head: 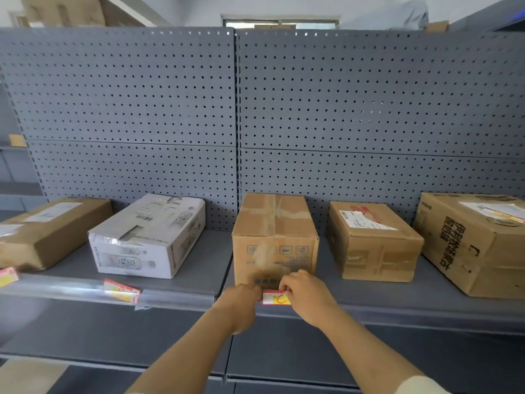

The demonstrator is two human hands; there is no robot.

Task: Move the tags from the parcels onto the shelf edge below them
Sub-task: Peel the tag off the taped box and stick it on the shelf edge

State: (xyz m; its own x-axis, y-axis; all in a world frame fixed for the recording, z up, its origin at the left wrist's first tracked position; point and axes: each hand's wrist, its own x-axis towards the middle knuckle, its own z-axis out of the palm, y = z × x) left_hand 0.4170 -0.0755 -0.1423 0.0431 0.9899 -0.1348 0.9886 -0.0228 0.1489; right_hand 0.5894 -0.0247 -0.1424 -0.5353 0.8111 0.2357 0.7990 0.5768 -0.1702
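A red, white and yellow tag [275,298] lies against the shelf edge [397,312] just below the middle brown parcel [274,237]. My left hand [241,305] pinches its left end and my right hand [306,294] pinches its right end. Further left, a second tag [120,290] sits in the shelf edge strip below the white parcel [147,237]. At the frame's left border a third tag [8,276] shows below the flat brown parcel [48,231]. On top of the far right parcel [477,243] lies a tag [508,216], and another brown parcel [372,240] stands beside it.
A grey pegboard back panel [235,109] rises behind the parcels. A lower grey shelf [113,354] juts out beneath my forearms. Cardboard boxes [62,9] sit on top of the shelving at the upper left.
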